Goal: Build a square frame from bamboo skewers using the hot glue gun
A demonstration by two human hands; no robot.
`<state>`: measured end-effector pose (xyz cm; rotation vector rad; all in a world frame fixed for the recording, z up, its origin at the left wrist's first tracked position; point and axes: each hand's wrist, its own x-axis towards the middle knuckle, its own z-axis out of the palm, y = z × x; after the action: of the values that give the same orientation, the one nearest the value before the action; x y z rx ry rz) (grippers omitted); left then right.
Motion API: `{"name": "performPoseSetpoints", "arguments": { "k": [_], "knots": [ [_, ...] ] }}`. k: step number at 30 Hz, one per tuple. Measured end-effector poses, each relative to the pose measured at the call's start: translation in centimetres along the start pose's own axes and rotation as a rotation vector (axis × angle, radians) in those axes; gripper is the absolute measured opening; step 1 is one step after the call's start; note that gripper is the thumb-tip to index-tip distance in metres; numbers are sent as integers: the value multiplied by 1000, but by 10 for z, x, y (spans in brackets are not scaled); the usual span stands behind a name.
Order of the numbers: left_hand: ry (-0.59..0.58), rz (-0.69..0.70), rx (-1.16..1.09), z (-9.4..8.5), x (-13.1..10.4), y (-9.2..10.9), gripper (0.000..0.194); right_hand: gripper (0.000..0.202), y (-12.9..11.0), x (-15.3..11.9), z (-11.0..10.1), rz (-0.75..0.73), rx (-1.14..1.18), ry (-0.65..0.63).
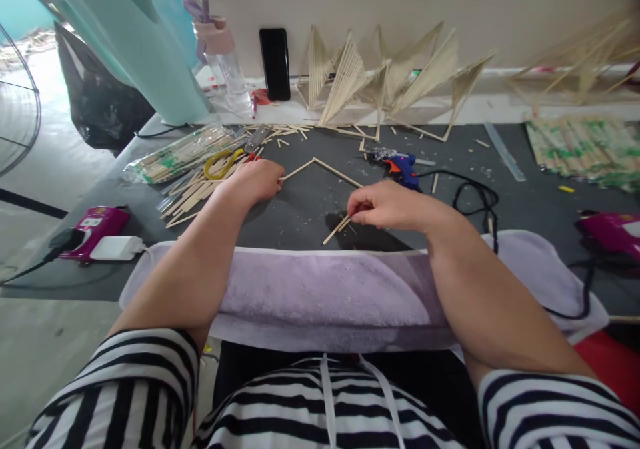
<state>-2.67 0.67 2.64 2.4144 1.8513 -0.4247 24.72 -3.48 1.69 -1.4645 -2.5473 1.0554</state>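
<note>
Two thin wooden sticks [337,172] meet at a point and form a wide upside-down V on the dark table. My left hand [260,179] is closed, its fingertips pinching the left stick's lower end. The right stick's lower end runs to my right hand [385,206], which covers it. My right hand is closed too; a pair of short wooden sticks [337,229] sticks out from between its thumb and fingers, toward me. Beside my left hand lie loose wooden sticks [193,199] and a yellow-handled tool [220,164]. A blue glue gun [403,169] rests just beyond my right hand.
Finished stick frames [350,79] stand along the wall beside a black phone [275,64] and a bottle [223,62]. Bagged sticks [585,149] lie right, near a clear ruler [505,150]. A purple power strip [97,229] sits left; a lavender cloth [325,289] covers the front edge.
</note>
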Motion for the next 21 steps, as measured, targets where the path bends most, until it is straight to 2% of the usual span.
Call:
{"name": "performPoseSetpoints", "arguments": {
  "k": [5,7,10,13,14,15,16,18,20,21],
  "knots": [
    [-34,-14,63,-3,-1,1,32,19,-1,1,1,-100,-125,-50],
    [-87,47,53,-8,-5,0,27,21,-1,3,3,-97,-156,-61],
    [-288,268,-161,-24,-25,3,19,21,-1,4,5,-123,-192,-33],
    [-559,491,-460,-43,-52,12,24,20,0,3,7,-164,-174,7],
    [-596,518,-507,-46,-57,15,27,20,1,3,7,-169,-172,11],
    [-571,512,-529,-47,-59,17,29,20,1,3,8,-170,-179,10],
    [-496,477,-530,-46,-57,17,30,20,2,3,8,-168,-196,5],
    [-214,346,-491,-35,-42,13,33,20,1,3,9,-150,-247,-8],
    [94,125,-392,-20,-21,5,33,21,0,4,10,-134,-300,-13],
    [179,52,-340,-12,-10,1,33,22,0,4,11,-129,-320,-10]
  ]
}}
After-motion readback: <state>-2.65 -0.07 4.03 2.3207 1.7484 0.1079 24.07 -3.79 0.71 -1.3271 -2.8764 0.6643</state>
